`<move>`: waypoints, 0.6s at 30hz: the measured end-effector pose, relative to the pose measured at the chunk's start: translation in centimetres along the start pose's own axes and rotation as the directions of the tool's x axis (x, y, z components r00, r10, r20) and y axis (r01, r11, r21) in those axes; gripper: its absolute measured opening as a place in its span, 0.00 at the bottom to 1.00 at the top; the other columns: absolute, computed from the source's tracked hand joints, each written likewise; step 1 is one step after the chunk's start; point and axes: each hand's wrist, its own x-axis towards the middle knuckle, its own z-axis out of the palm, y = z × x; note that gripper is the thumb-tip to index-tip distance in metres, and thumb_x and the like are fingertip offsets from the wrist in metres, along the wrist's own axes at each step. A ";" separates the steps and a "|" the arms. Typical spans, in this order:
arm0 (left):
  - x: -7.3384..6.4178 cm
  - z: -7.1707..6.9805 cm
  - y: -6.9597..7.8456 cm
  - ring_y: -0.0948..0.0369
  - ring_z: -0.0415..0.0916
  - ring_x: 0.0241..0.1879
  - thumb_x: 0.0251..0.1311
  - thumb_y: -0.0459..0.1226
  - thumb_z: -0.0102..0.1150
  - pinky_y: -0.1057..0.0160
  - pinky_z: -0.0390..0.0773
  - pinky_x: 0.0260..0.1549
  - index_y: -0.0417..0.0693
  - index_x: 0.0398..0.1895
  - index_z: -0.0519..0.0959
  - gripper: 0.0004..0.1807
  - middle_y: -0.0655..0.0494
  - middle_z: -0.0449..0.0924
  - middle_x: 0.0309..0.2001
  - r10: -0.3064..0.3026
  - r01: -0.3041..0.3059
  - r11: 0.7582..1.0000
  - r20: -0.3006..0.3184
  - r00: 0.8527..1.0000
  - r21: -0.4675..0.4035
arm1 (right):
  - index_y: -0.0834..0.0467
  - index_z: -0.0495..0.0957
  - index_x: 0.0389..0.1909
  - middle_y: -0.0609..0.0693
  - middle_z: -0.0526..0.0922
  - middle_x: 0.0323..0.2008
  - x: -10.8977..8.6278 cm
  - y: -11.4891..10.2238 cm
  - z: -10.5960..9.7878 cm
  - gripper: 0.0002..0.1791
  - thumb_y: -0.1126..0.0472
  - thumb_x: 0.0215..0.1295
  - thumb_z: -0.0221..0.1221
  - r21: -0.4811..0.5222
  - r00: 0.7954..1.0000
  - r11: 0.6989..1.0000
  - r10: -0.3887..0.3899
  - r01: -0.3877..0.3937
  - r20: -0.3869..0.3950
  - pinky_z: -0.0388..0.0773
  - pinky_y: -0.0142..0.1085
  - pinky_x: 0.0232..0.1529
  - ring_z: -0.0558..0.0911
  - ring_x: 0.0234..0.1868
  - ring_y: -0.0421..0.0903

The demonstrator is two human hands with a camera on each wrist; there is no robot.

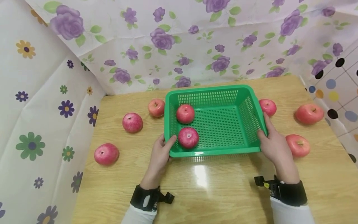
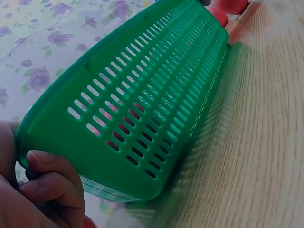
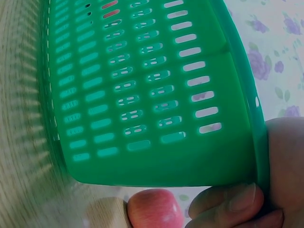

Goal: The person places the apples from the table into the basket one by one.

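Note:
A green plastic basket [image 1: 218,151] with slotted walls is held level by both hands, close over the wooden table. At its left end, my left hand [image 1: 160,153] grips the near corner, thumb over the rim and fingers curled beneath, as the left wrist view shows. On the opposite side my right hand [image 1: 275,145] grips the rim near the right corner, its fingers [image 3: 244,197] curled under the edge. Inside, a red apple [image 1: 185,114] lies at the left wall, and a streaked pinkish-red apple [image 1: 188,137] sits just in front of it.
Left of the basket, three apples lie on the table [image 1: 123,189]: one nearby [image 1: 156,107], one farther out [image 1: 132,122] and one nearer me [image 1: 106,154]. Three more apples [image 1: 268,107] [image 1: 309,114] [image 1: 298,145] lie right. Flowered sheets [image 1: 162,62] hang behind and left.

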 end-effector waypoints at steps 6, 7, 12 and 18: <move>0.1 0.0 0.0 0.64 0.63 0.09 0.71 0.46 0.55 0.71 0.62 0.05 0.36 0.44 0.80 0.19 0.32 0.76 0.26 -0.016 0.017 0.999 -0.029 0.999 0.052 | 0.33 0.28 0.76 0.75 0.66 0.61 0.0 -0.1 0.0 0.35 0.42 0.78 0.35 0.006 1.000 1.000 0.003 -0.003 -0.004 0.68 0.42 0.22 0.75 0.38 0.64; 0.1 0.0 0.0 0.64 0.63 0.09 0.71 0.45 0.55 0.71 0.63 0.05 0.35 0.43 0.80 0.19 0.32 0.76 0.26 -0.016 0.018 0.998 -0.034 0.999 0.056 | 0.33 0.28 0.76 0.75 0.65 0.62 0.0 0.0 0.0 0.35 0.42 0.78 0.36 0.008 1.000 1.000 0.002 -0.002 -0.004 0.69 0.42 0.22 0.74 0.38 0.64; 0.0 0.2 -0.5 0.64 0.63 0.07 0.70 0.41 0.55 0.70 0.62 0.03 0.32 0.45 0.79 0.17 0.27 0.76 0.28 0.001 0.000 1.000 -0.049 0.999 0.014 | 0.32 0.29 0.76 0.75 0.62 0.66 0.1 0.3 -0.1 0.35 0.40 0.77 0.36 0.019 1.000 1.000 -0.004 0.004 -0.007 0.72 0.49 0.29 0.73 0.44 0.66; 0.0 0.4 -0.8 0.64 0.64 0.07 0.69 0.42 0.55 0.70 0.62 0.02 0.30 0.43 0.79 0.18 0.24 0.76 0.28 0.009 -0.009 1.000 -0.072 0.997 0.006 | 0.31 0.28 0.76 0.72 0.50 0.72 0.5 0.7 -0.6 0.36 0.32 0.74 0.33 0.086 0.998 0.996 -0.018 0.013 0.054 0.66 0.73 0.49 0.63 0.61 0.75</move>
